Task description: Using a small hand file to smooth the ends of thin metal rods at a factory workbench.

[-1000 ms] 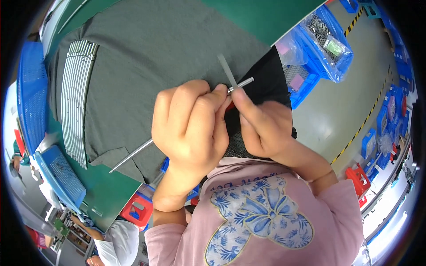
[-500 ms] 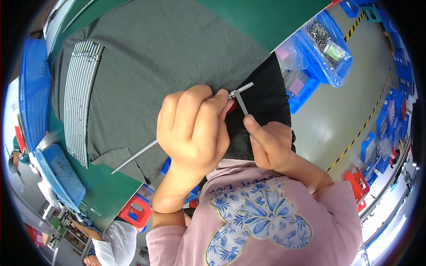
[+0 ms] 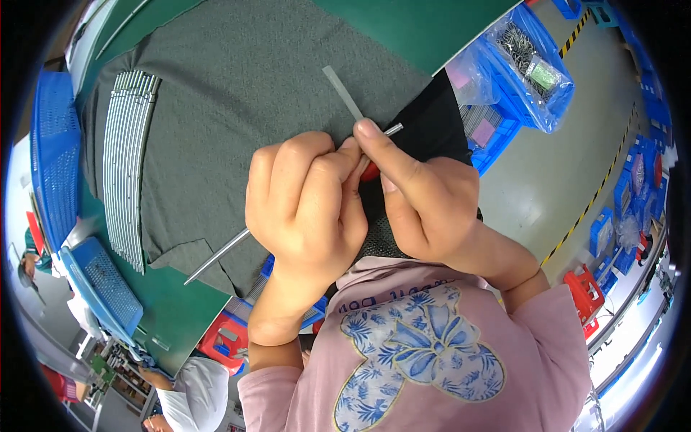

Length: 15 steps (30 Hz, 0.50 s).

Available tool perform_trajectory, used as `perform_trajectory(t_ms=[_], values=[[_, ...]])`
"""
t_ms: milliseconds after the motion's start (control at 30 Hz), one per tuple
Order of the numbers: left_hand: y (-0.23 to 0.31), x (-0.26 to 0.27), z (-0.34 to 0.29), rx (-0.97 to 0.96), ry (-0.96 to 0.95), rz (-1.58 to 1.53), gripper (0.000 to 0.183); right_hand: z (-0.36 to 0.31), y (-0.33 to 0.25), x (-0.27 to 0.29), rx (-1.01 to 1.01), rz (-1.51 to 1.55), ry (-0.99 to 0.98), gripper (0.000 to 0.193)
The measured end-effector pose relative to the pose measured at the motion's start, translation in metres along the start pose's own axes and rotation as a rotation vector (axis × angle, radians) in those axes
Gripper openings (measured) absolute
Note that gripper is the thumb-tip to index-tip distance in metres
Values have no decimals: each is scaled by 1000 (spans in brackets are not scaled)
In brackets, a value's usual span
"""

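My left hand [image 3: 306,198] is closed round a thin silver metal rod [image 3: 218,256], which slants from the lower left up to a short end beyond my fingers. My right hand [image 3: 435,201] pinches a flat grey file [image 3: 341,90] between thumb and fingers, close to that end. The file crosses the rod and its free end points up and left over the grey cloth [image 3: 237,79]. Where the two touch is hidden by my right thumb. A bit of something red [image 3: 370,171] shows beneath my fingers. On the cloth at left lies a row of similar metal rods [image 3: 127,173].
The green table [image 3: 403,36] ends at my right. Past its edge stands a blue bin [image 3: 561,108] lined with plastic, full of small metal parts. Blue baskets [image 3: 108,288] stand at the left. A co-worker in a white top [image 3: 194,392] is at lower left.
My right hand has moved up and left to my left hand, and the file has slid forward across the rod, its free end now over the cloth. My left hand has barely shifted.
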<state>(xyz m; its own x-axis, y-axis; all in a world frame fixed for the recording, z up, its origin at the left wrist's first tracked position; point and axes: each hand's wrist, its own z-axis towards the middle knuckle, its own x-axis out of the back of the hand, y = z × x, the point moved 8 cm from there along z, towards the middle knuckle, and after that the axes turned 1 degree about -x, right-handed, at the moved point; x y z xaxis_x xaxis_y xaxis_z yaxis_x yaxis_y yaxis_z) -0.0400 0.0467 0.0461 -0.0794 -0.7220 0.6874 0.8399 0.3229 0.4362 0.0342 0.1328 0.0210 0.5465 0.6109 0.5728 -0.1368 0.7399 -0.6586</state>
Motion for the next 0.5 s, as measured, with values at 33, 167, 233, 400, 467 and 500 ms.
perform_trajectory(t_ms=[33,167,233,400,467,500], values=[[-1,-1,0,7,3,-6,20,-2,1,0,-20,-9,-18,52],[-1,-4,-5,8,-2,6,19,-34,3,8,-38,34,-240,47],[0,-3,-1,-5,-22,-1,18,-22,-1,9,2,-43,-198,45],[-1,0,-1,14,2,5,18,1,1,2,-49,24,-168,41],[-2,-4,-3,28,4,-11,18,-28,4,6,-32,13,-175,42],[-4,-6,-1,31,7,-6,18,-33,10,4,-27,16,-178,42]])
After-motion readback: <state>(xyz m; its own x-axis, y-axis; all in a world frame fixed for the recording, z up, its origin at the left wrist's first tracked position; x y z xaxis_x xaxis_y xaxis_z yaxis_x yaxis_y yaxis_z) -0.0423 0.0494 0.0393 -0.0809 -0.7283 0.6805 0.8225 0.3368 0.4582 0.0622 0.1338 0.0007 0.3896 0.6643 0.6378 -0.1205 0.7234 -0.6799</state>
